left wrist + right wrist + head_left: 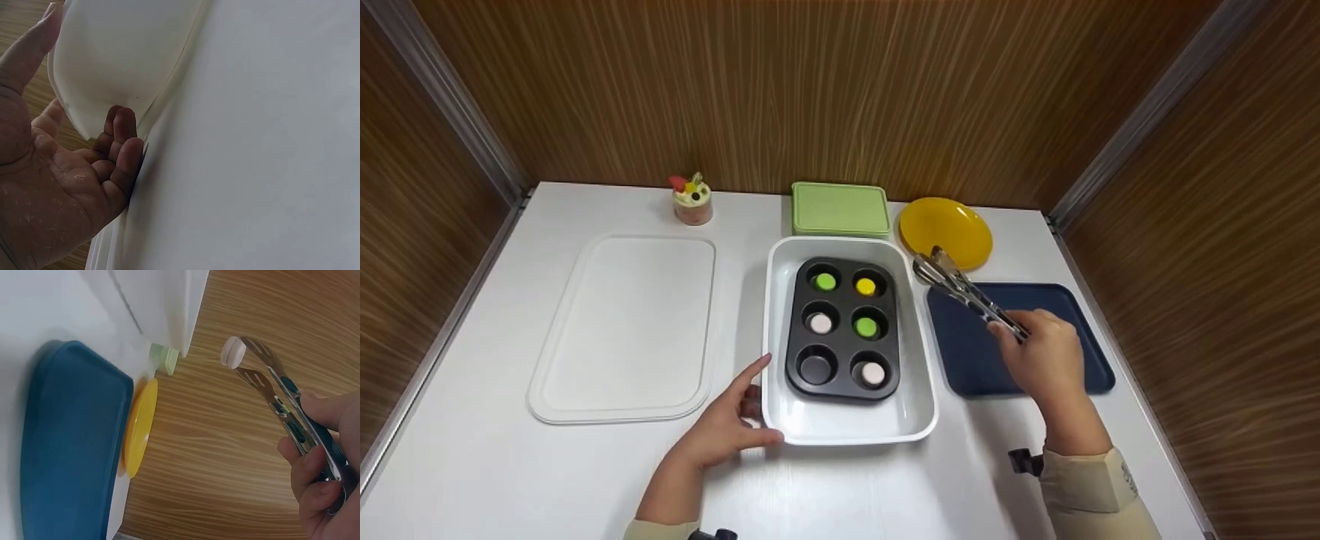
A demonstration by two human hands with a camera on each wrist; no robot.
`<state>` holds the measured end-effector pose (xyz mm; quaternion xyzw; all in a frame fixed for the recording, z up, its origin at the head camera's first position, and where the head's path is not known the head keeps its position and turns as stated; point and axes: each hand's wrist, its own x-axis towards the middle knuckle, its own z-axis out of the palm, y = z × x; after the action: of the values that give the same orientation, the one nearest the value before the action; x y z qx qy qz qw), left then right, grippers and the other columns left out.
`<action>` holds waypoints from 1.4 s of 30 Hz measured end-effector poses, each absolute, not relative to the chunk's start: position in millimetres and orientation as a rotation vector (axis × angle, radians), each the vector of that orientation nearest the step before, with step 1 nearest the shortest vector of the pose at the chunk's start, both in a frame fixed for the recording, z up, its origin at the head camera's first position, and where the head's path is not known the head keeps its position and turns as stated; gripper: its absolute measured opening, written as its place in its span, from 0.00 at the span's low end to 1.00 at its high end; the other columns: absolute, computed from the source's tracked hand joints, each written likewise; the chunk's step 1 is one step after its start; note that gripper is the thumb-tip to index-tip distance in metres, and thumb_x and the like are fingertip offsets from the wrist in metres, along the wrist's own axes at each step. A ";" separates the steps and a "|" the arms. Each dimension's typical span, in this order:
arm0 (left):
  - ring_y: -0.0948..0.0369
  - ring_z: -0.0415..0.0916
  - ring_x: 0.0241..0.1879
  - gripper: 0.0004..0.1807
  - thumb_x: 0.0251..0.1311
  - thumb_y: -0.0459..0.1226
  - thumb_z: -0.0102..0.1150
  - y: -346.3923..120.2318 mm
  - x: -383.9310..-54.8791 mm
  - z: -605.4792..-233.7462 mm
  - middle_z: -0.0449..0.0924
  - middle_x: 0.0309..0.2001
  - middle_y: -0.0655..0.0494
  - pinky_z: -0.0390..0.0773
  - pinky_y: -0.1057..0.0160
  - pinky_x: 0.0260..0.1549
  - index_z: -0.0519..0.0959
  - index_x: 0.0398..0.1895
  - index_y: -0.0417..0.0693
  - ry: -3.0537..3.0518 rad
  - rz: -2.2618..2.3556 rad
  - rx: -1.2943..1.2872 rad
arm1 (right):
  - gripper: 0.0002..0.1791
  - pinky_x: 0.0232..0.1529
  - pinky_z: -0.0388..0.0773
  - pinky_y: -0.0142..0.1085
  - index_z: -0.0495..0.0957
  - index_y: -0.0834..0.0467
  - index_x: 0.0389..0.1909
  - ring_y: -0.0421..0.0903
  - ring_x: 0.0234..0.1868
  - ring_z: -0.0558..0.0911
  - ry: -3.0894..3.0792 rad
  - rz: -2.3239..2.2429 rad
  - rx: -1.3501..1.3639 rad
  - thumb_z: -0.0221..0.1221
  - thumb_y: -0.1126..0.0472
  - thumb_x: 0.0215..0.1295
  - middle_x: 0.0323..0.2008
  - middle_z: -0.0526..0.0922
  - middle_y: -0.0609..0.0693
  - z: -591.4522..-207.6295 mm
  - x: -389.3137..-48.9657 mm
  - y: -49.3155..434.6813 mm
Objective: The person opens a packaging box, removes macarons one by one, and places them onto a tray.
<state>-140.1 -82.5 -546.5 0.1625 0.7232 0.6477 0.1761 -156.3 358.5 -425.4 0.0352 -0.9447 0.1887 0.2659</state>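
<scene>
My right hand [1046,356] grips metal tongs [971,296]. Between their slotted tips, in the right wrist view, sits a pale pink macaron [233,352]; the head view hides it behind the tips. The tips are over the right rim of a deep white container [847,424]. Inside it lies a dark muffin pan [844,330], its cups holding green [826,282], yellow [865,286] and pale pink macarons [820,323]; the near-left cup [816,369] shows its bare bottom. My left hand [724,427] touches the container's near-left corner, thumb and index finger stretched along it, other fingers loosely bent.
A white lid [626,330] lies flat on the left. Along the back stand a dessert cup [692,201], a lidded green box [840,208] and a yellow plate [949,232]. To the right is a dark blue tray [975,360]. Wood-grain panels [810,90] wall the table in.
</scene>
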 end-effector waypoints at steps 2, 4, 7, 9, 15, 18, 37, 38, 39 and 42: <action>0.47 0.81 0.47 0.64 0.49 0.30 0.84 -82.3 -140.1 -546.7 0.76 0.54 0.35 0.82 0.52 0.49 0.52 0.86 0.47 2.055 1.831 0.451 | 0.11 0.34 0.79 0.59 0.90 0.68 0.39 0.63 0.32 0.84 -2.561 0.499 0.075 0.76 0.64 0.61 0.32 0.86 0.64 -426.7 -157.7 360.5; 0.48 0.81 0.47 0.64 0.49 0.30 0.84 -82.2 -140.1 -546.9 0.76 0.54 0.36 0.82 0.54 0.48 0.52 0.86 0.47 2.060 1.828 0.442 | 0.11 0.35 0.79 0.60 0.90 0.68 0.40 0.65 0.33 0.84 -2.571 0.486 0.055 0.75 0.64 0.61 0.33 0.86 0.64 -428.0 -159.0 362.8; 0.47 0.81 0.47 0.64 0.49 0.30 0.84 -82.4 -140.1 -547.4 0.76 0.55 0.35 0.81 0.56 0.47 0.52 0.86 0.47 2.058 1.830 0.442 | 0.11 0.36 0.79 0.61 0.89 0.68 0.40 0.66 0.34 0.85 -2.584 0.455 0.027 0.75 0.64 0.62 0.34 0.86 0.65 -430.4 -160.4 366.4; 0.47 0.81 0.47 0.64 0.49 0.30 0.84 -82.5 -140.2 -547.9 0.76 0.55 0.35 0.82 0.56 0.47 0.52 0.86 0.47 2.054 1.833 0.453 | 0.12 0.35 0.79 0.62 0.89 0.68 0.40 0.66 0.34 0.84 -2.587 0.428 0.016 0.75 0.63 0.62 0.34 0.86 0.65 -431.9 -161.0 368.9; 0.46 0.81 0.48 0.63 0.51 0.30 0.83 -82.9 -140.4 -549.6 0.76 0.54 0.34 0.83 0.59 0.45 0.51 0.86 0.45 2.029 1.852 0.490 | 0.14 0.36 0.78 0.66 0.88 0.69 0.42 0.70 0.35 0.84 -2.601 0.368 0.003 0.74 0.62 0.64 0.35 0.85 0.67 -435.4 -162.5 374.5; 0.46 0.82 0.47 0.63 0.51 0.30 0.83 -82.8 -140.4 -550.6 0.76 0.53 0.35 0.83 0.59 0.45 0.51 0.86 0.44 2.025 1.858 0.503 | 0.14 0.36 0.77 0.68 0.88 0.69 0.43 0.71 0.37 0.84 -2.637 0.356 -0.021 0.72 0.60 0.66 0.36 0.85 0.67 -436.4 -163.9 376.2; 0.51 0.81 0.44 0.63 0.51 0.30 0.83 -83.2 -140.5 -551.4 0.78 0.50 0.38 0.81 0.60 0.45 0.52 0.86 0.45 2.074 1.825 0.507 | 0.14 0.37 0.78 0.67 0.88 0.67 0.44 0.72 0.38 0.85 -2.817 0.362 -0.134 0.69 0.57 0.70 0.39 0.85 0.67 -454.1 -178.6 388.1; 0.51 0.81 0.44 0.63 0.51 0.30 0.83 -83.0 -140.4 -551.5 0.78 0.50 0.38 0.81 0.60 0.45 0.51 0.86 0.45 2.076 1.824 0.511 | 0.14 0.37 0.78 0.67 0.88 0.67 0.44 0.71 0.38 0.85 -2.822 0.364 -0.136 0.69 0.57 0.70 0.39 0.86 0.67 -454.9 -179.1 388.1; 0.51 0.81 0.44 0.63 0.51 0.30 0.83 -83.0 -140.4 -551.8 0.78 0.50 0.38 0.81 0.61 0.45 0.51 0.86 0.44 2.079 1.823 0.514 | 0.14 0.36 0.78 0.67 0.88 0.67 0.44 0.71 0.37 0.85 -2.828 0.365 -0.139 0.69 0.57 0.70 0.39 0.86 0.67 -455.8 -179.6 388.2; 0.51 0.80 0.44 0.62 0.51 0.29 0.83 -82.8 -140.2 -551.9 0.78 0.50 0.37 0.81 0.60 0.44 0.52 0.86 0.44 2.079 1.827 0.515 | 0.14 0.36 0.79 0.67 0.88 0.67 0.44 0.71 0.37 0.85 -2.844 0.363 -0.150 0.69 0.57 0.70 0.39 0.86 0.67 -458.5 -181.3 389.1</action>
<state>-140.2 -82.8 -551.9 0.1805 0.7287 0.6403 0.1626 -181.3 389.1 -458.5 -0.0519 -0.9816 0.1253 0.1347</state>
